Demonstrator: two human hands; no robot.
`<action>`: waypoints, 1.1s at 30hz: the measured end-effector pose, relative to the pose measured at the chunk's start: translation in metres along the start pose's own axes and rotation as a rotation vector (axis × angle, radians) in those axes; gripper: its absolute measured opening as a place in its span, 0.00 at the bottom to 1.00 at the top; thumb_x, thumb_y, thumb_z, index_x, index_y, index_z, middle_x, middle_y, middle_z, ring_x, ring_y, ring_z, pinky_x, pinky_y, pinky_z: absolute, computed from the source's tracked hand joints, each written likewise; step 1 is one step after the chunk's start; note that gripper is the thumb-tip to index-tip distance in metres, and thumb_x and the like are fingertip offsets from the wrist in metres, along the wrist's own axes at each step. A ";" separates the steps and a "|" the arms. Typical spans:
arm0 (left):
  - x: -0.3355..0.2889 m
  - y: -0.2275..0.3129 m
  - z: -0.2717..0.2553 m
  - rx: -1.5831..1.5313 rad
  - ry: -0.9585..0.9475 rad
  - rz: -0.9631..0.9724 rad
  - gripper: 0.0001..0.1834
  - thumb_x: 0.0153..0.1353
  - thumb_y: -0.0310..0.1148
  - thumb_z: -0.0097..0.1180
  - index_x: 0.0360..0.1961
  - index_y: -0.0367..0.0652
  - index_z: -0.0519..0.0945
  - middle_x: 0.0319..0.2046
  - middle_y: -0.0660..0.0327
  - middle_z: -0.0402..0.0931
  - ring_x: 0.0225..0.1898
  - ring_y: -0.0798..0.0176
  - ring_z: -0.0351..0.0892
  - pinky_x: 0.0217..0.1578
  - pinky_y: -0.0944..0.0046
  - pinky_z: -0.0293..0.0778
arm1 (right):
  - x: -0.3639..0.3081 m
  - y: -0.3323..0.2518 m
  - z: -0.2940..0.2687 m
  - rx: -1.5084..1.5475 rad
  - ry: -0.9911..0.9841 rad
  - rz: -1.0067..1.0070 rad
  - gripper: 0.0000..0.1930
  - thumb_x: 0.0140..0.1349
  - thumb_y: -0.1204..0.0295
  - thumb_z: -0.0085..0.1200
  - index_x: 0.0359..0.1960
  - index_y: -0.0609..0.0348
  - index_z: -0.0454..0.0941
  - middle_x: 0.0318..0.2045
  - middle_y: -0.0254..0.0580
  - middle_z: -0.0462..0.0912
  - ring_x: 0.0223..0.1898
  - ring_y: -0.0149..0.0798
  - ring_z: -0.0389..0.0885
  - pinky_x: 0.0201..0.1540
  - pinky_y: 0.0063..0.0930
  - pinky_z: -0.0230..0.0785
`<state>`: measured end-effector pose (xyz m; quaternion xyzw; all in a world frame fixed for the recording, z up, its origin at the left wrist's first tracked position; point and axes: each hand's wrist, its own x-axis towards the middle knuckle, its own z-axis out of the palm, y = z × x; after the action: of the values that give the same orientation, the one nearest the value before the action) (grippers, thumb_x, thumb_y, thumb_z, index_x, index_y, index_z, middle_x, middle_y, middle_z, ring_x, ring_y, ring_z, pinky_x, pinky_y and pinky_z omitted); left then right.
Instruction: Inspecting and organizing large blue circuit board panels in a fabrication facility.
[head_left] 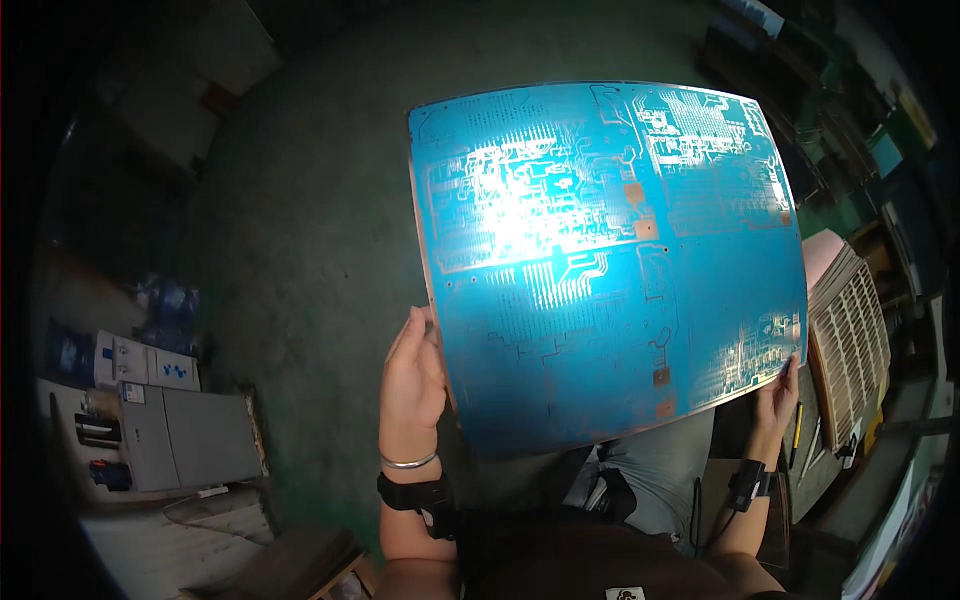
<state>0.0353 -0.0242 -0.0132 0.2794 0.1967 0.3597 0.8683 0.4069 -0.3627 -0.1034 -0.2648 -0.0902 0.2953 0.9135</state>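
Observation:
A large blue circuit board panel [610,280] with copper-coloured traces is held up in front of me, slightly tilted. Bright glare washes out part of its upper left. My left hand [412,375] grips the panel's left edge, the thumb side showing and the other fingers partly hidden behind it. At the lower right corner, my right hand [778,395] has hold of the panel, with most of its fingers out of sight underneath. A bangle and a black strap are on my left wrist; another black strap is on my right.
On the right, a stack of board panels [850,330] lies on a work table [825,470] beside a yellow pen [797,437]. A grey cabinet [190,437] stands at the left, with large water bottles [165,300] behind it. A dark stool [290,565] is at the lower left.

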 end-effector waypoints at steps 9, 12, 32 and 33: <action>0.004 -0.008 -0.001 0.377 0.436 0.380 0.13 0.63 0.35 0.44 0.39 0.35 0.73 0.35 0.62 0.75 0.35 0.71 0.73 0.37 0.72 0.69 | -0.019 -0.011 0.009 -0.154 0.218 -0.003 0.17 0.64 0.63 0.41 0.46 0.65 0.70 0.43 0.45 0.76 0.46 0.36 0.74 0.50 0.32 0.66; 0.002 -0.012 -0.004 0.322 0.451 0.381 0.13 0.63 0.35 0.45 0.38 0.35 0.73 0.34 0.62 0.75 0.34 0.71 0.73 0.37 0.73 0.68 | -0.016 -0.028 0.034 -0.500 0.177 0.045 0.20 0.64 0.58 0.40 0.43 0.65 0.71 0.38 0.43 0.78 0.39 0.34 0.77 0.42 0.27 0.70; 0.002 -0.014 -0.051 0.368 0.460 0.362 0.14 0.62 0.35 0.45 0.41 0.34 0.73 0.39 0.60 0.74 0.40 0.68 0.72 0.45 0.68 0.65 | -0.015 -0.021 0.133 -0.719 0.111 -0.052 0.10 0.61 0.71 0.47 0.40 0.64 0.73 0.32 0.36 0.79 0.31 0.26 0.76 0.37 0.18 0.69; 0.002 -0.014 -0.053 0.368 0.463 0.352 0.14 0.63 0.35 0.45 0.42 0.34 0.72 0.39 0.60 0.74 0.40 0.68 0.72 0.44 0.68 0.67 | -0.015 -0.020 0.134 -0.718 0.114 -0.048 0.10 0.61 0.71 0.47 0.40 0.64 0.73 0.32 0.36 0.79 0.32 0.26 0.76 0.37 0.18 0.69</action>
<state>0.0151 -0.0133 -0.0627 0.3719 0.3988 0.5165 0.6602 0.3613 -0.3279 0.0201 -0.5825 -0.1434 0.2079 0.7726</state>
